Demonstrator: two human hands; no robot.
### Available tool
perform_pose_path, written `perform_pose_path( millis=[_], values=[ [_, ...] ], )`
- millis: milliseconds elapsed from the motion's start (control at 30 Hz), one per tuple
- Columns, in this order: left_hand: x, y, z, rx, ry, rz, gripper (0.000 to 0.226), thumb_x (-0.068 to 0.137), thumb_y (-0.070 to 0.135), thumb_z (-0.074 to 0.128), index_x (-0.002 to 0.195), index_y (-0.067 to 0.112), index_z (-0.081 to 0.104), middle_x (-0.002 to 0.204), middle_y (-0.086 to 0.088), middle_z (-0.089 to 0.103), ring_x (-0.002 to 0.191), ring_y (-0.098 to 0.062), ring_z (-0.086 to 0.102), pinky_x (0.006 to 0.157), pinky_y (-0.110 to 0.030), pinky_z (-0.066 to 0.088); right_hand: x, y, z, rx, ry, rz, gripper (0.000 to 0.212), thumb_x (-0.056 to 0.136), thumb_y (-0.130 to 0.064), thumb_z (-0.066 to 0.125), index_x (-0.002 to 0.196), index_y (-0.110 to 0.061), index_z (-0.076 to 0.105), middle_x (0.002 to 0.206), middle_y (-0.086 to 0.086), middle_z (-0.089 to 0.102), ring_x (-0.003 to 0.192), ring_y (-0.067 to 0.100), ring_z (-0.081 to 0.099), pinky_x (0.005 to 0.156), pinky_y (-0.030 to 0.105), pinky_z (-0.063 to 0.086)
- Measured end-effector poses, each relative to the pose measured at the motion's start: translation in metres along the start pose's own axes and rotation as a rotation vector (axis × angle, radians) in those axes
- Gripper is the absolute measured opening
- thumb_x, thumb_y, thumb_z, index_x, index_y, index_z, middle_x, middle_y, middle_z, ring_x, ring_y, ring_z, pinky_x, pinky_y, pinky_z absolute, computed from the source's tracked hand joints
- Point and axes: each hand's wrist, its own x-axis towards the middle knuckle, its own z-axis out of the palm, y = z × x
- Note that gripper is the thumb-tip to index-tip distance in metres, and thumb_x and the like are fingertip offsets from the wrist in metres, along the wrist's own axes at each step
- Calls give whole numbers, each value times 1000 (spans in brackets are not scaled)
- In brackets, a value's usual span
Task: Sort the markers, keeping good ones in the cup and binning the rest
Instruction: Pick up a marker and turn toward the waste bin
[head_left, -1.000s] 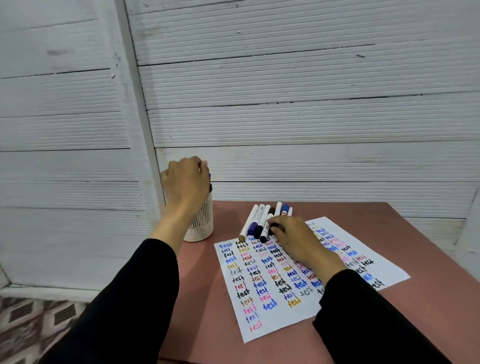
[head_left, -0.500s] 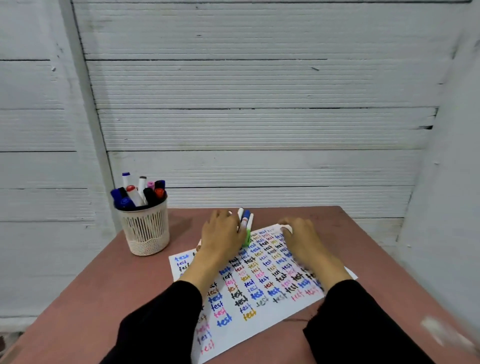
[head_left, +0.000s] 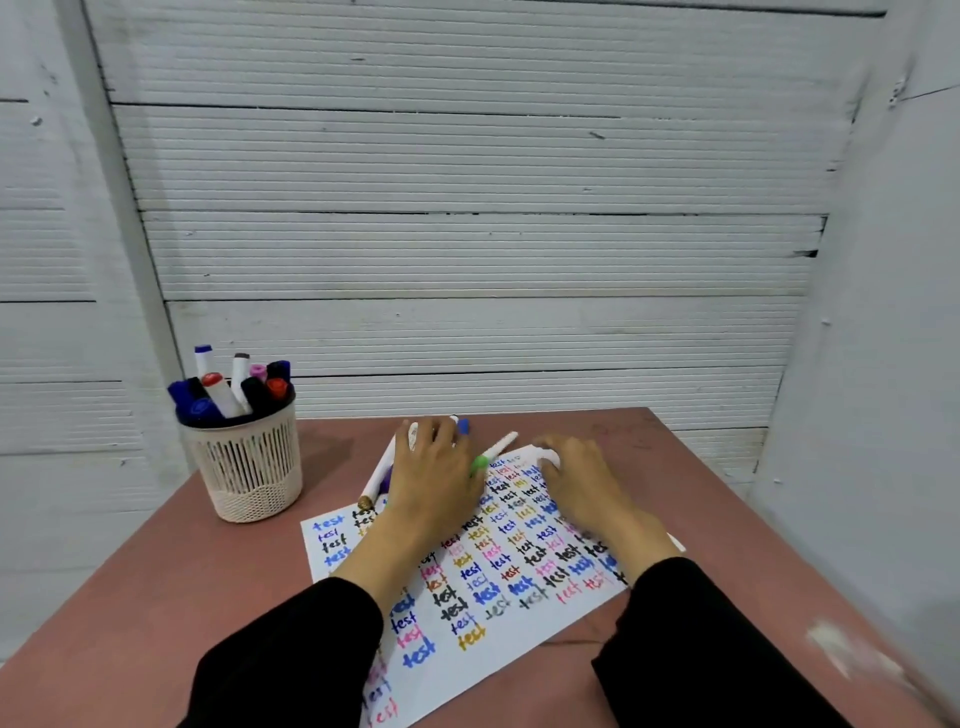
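A beige mesh cup (head_left: 244, 467) at the table's left holds several capped markers (head_left: 234, 387) upright. My left hand (head_left: 436, 478) lies over a loose bunch of markers at the top edge of the test sheet (head_left: 467, 618), its fingers curled down around them. A gold-capped white marker (head_left: 375, 480) sticks out to its left and a blue cap (head_left: 464, 427) shows past its fingertips. Between my hands lies a green-capped marker (head_left: 491, 453). My right hand (head_left: 582, 488) rests on the sheet, fingers curled over a white marker end (head_left: 550, 458).
The sheet is covered with rows of the word "test" in many colours. The reddish-brown table (head_left: 156, 597) stands against a white ribbed wall, with another wall close on the right. No bin is in view.
My left hand left the cup and came down onto the loose markers. The view swung right, so the cup now shows uncovered at the left. My right hand stayed at the sheet's top.
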Motion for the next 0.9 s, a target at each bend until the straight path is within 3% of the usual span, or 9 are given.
perform_pose_path(
  millis=[133,233,300,400,467,567,700,900],
  values=[
    [3,-6,-8,-242,106,48,18,96,15,45,109,26,43,108,7,61,109,-19,51,108,-45,24,1,-4,4,-39,55,-177,56,97,-24,57,148,-24,35,153,-2,35,139,21,31,113,35,20],
    [0,-13,-12,-582,73,60,9,103,26,34,99,27,42,84,10,58,87,-15,52,97,-41,33,5,-7,13,-64,70,-287,39,98,-32,52,137,-27,49,136,-5,53,126,19,44,109,33,25],
    [-3,-16,-15,-622,100,58,21,104,35,28,97,24,44,73,10,52,78,-17,51,84,-39,39,3,-13,15,-35,53,-318,22,102,-38,43,117,-30,57,101,-8,61,96,17,54,87,36,43],
    [-5,-23,-19,-435,213,32,28,103,38,23,89,21,41,62,9,39,69,-25,49,65,-35,29,-7,-26,15,-31,43,-387,24,102,-48,32,108,-32,49,74,-10,51,69,15,50,60,32,36],
    [-4,-27,-19,-425,261,26,26,101,38,28,88,21,42,58,7,36,66,-28,50,62,-36,28,-12,-35,12,-64,92,-435,24,103,-47,30,113,-34,48,60,-5,49,56,17,47,53,31,31],
    [-3,-30,-13,-537,269,7,21,102,29,38,86,19,46,60,6,37,66,-27,48,62,-36,27,-11,-41,7,-39,109,-444,32,101,-49,33,127,-40,50,56,5,55,50,21,51,49,30,30],
    [-4,-30,-9,-610,278,-27,37,101,44,19,76,26,38,67,-3,47,69,-25,48,61,-39,35,-9,-41,6,15,35,-404,38,100,-54,33,135,-49,45,51,5,45,46,19,43,49,28,31],
    [-7,-29,-14,-600,320,-15,40,101,48,13,74,28,35,65,0,41,66,-18,41,58,-34,26,-12,-40,5,69,-27,-352,36,97,-62,33,128,-54,49,53,0,39,47,11,37,51,31,30]
  ],
)
